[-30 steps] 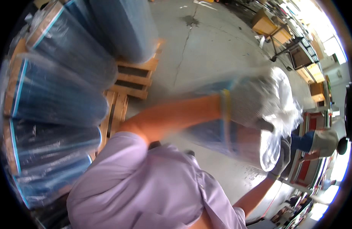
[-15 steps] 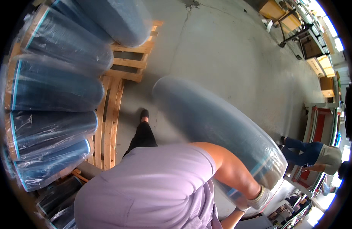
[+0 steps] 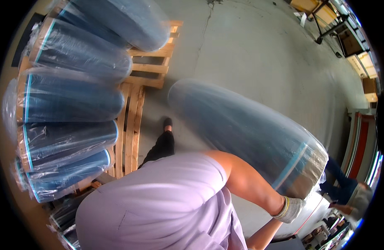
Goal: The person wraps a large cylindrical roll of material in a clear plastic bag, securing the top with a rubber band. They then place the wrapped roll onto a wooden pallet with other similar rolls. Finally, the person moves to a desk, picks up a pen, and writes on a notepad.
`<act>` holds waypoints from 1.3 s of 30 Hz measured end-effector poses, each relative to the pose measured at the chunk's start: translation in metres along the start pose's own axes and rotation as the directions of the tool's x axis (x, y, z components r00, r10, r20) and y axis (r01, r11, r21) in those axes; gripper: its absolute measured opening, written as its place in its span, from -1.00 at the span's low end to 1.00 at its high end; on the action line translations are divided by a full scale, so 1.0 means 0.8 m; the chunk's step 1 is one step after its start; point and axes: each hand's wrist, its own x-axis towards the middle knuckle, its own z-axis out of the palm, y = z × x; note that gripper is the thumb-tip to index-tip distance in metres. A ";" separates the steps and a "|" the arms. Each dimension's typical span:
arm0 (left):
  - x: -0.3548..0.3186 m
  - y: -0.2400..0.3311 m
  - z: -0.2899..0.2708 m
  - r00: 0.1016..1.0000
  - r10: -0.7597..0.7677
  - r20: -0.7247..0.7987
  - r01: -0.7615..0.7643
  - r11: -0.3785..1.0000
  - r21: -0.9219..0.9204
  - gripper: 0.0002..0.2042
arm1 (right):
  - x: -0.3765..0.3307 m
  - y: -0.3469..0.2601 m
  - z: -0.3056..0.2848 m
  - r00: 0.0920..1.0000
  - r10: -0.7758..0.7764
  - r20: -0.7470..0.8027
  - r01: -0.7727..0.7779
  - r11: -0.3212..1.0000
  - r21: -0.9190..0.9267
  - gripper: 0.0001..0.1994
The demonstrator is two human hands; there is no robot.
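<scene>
A long dark blue roll (image 3: 246, 125) in clear plastic slants across the middle, its near end at the right, with a light blue band and brown end. My left arm reaches across to that near end. My left hand (image 3: 290, 210), in a grey knit glove, is closed against the roll's lower edge; its fingertips are hidden. Below it, my right forearm (image 3: 263, 235) runs up behind the left glove, which hides my right hand. My lilac shirt fills the bottom, and one foot in a dark shoe (image 3: 168, 123) stands left of the roll.
Several similar wrapped rolls (image 3: 71, 98) lie side by side along the left, by wooden pallets (image 3: 135, 121). A wheeled cart (image 3: 329, 25) and cardboard boxes (image 3: 363, 64) stand at the far right. A person (image 3: 352, 193) is at the right edge, beyond the roll's near end. Grey concrete floor (image 3: 258, 50) spans the top.
The roll's near end has shifted right and a little upward, with my left glove following slightly. The whole view has swung, so the pallets and rolls sit farther right. My right hand has slipped from sight.
</scene>
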 end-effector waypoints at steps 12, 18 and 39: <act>-0.047 -0.143 -0.057 0.970 0.220 0.105 -0.215 0.975 -0.055 -0.81 | 0.026 -0.074 0.036 0.975 -0.221 -0.011 0.176 0.804 -0.568 -0.59; -0.077 -0.148 -0.083 0.958 0.280 0.054 -0.264 0.942 -0.206 -0.83 | 0.008 -0.062 0.061 0.929 -0.369 0.030 0.236 0.528 -0.816 -0.60; -0.131 -0.133 -0.066 0.946 0.315 0.080 -0.292 0.931 -0.218 -0.88 | 0.003 -0.036 0.104 0.881 -0.471 0.036 0.395 0.693 -0.603 -0.62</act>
